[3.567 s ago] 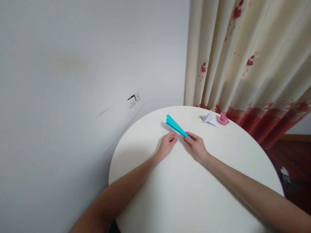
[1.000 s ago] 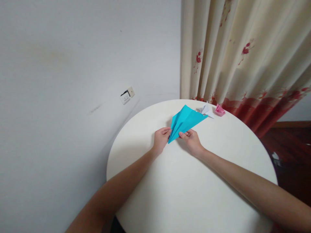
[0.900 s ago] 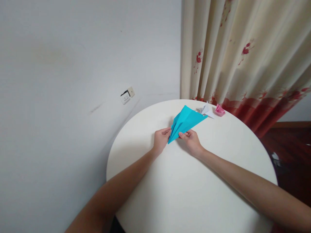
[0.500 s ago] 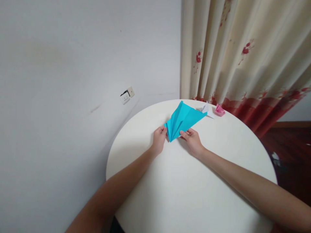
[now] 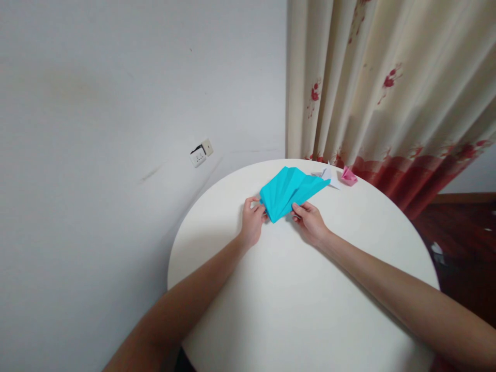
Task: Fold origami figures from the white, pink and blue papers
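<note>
A creased sheet of turquoise paper, partly folded with several fan-like creases, is held just above the white table. My left hand grips its left edge, with the fingers bent and partly hidden behind the paper. My right hand pinches the lower right edge, thumb on top and fingers underneath. The creases run together toward the bottom point between my hands, and a narrow tip reaches out to the right.
Near the far edge of the round white table lie a white folded paper piece and a pink folded paper piece. A wall with a socket stands at the left. A patterned curtain hangs behind.
The paper's left part has spread out wider, and its upper point has flattened. My left hand's fingers have shifted along the left edge; my right hand has moved slightly.
</note>
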A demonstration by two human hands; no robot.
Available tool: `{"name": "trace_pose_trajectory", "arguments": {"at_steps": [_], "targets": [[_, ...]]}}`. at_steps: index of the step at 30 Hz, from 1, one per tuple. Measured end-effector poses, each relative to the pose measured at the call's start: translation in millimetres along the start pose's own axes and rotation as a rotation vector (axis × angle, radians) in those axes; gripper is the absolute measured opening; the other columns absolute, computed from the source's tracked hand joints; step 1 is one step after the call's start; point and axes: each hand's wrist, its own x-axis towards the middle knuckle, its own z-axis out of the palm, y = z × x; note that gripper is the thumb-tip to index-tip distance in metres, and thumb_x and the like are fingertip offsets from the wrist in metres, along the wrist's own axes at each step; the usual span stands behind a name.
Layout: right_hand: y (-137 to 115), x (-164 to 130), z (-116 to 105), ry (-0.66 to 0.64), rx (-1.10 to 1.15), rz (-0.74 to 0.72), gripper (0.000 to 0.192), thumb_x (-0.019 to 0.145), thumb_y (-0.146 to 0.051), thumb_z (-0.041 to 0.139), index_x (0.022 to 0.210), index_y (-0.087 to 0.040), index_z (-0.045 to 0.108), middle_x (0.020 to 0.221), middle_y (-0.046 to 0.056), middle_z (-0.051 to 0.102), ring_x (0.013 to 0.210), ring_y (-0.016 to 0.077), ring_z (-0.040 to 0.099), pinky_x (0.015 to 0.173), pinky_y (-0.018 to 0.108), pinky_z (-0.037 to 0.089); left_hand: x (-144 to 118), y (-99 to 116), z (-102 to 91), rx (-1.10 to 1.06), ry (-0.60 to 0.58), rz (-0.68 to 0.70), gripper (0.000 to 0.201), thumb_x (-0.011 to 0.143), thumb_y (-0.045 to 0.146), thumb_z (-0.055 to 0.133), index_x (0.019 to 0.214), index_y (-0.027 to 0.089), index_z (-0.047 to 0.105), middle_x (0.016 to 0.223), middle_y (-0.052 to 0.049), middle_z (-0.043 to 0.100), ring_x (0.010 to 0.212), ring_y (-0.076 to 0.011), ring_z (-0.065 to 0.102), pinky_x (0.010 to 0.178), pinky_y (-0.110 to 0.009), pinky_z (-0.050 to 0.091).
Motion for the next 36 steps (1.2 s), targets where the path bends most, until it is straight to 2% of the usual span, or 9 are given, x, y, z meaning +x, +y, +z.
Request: {"name": "trace_pose_trajectory", "arguments": {"at_steps": [3,6,10,12,14,17,19,26,36], "targets": [[0,2,0,0.005,-0.005,0.004,0.036,0.056,-0.045,0.088,0.072,-0.021,0.066,0.069,0.000,0.064,0.062,0.0131,0.054,0.054,0.025,0.042,-1,2,1.8,0.070,-0.034,0.046,0.022,0.074,0.033,0.065,0.089,0.021,0.054,0.072,0.004,0.053,0.062,-0.0109,0.053,0.054,-0.022,0.042],[0,3,0,0.007,-0.021,0.034,0.039,0.056,-0.047,0.088,0.070,-0.021,0.064,0.069,0.001,0.065,0.063,0.0133,0.056,0.054,0.025,0.042,0,3,1.1,0.133,-0.044,0.093,0.030,0.074,0.037,0.069,0.096,0.021,0.058,0.072,0.004,0.050,0.062,-0.0110,0.051,0.055,-0.022,0.042],[-4,-2,3,-0.100,-0.330,0.096,0.042,0.068,-0.058,0.077,0.062,-0.018,0.065,0.058,0.002,0.062,0.052,0.0121,0.048,0.048,0.026,0.033,3,9,-4.8,0.365,0.016,0.265,0.029,0.073,0.031,0.073,0.098,0.022,0.061,0.066,0.005,0.045,0.055,-0.0099,0.040,0.052,-0.022,0.032],[-9,-6,4,-0.130,-0.571,-0.048,0.047,0.077,-0.059,0.068,0.054,-0.019,0.062,0.049,0.001,0.055,0.047,0.0122,0.043,0.048,0.028,0.032,4,14,-7.5,0.449,0.063,0.345,0.024,0.073,0.027,0.073,0.094,0.022,0.064,0.071,0.003,0.051,0.056,-0.0104,0.038,0.053,-0.022,0.031],[-16,-9,5,-0.078,-0.750,-0.322,0.041,0.084,-0.053,0.062,0.059,-0.020,0.064,0.054,0.002,0.058,0.053,0.0155,0.048,0.054,0.030,0.037,4,18,-8.3,0.502,0.063,0.416,0.020,0.075,0.025,0.071,0.094,0.021,0.065,0.083,0.000,0.058,0.058,-0.0112,0.040,0.057,-0.023,0.033],[-27,-8,1,-0.033,-0.923,-0.680,0.023,0.091,-0.041,0.056,0.091,-0.023,0.071,0.094,0.007,0.071,0.089,0.0248,0.060,0.080,0.038,0.045,0,22,-5.5,0.589,0.006,0.510,0.017,0.078,0.021,0.067,0.095,0.022,0.066,0.091,-0.002,0.059,0.060,-0.0120,0.041,0.061,-0.024,0.035],[-32,-2,-4,-0.073,-1.045,-0.779,0.024,0.093,-0.035,0.053,0.104,-0.024,0.070,0.112,0.009,0.069,0.108,0.0281,0.056,0.095,0.043,0.040,-4,22,-2.4,0.639,-0.036,0.560,0.014,0.079,0.019,0.066,0.094,0.022,0.066,0.090,-0.002,0.059,0.061,-0.0123,0.042,0.063,-0.025,0.036],[-26,13,-21,-0.313,-1.261,-0.676,0.028,0.097,-0.036,0.048,0.100,-0.023,0.072,0.102,0.009,0.072,0.097,0.0261,0.061,0.090,0.039,0.042,-6,19,-0.6,0.689,-0.089,0.602,0.015,0.083,0.018,0.062,0.097,0.021,0.064,0.093,-0.003,0.058,0.061,-0.0123,0.042,0.063,-0.025,0.036],[-20,14,-26,-0.449,-1.341,-0.638,0.026,0.097,-0.029,0.050,0.099,-0.024,0.075,0.097,0.007,0.072,0.091,0.0238,0.064,0.080,0.034,0.046,1,10,-5.0,0.451,0.010,0.316,0.029,0.070,0.019,0.071,0.098,0.022,0.066,0.082,0.001,0.059,0.059,-0.0115,0.041,0.056,-0.023,0.033]]}}
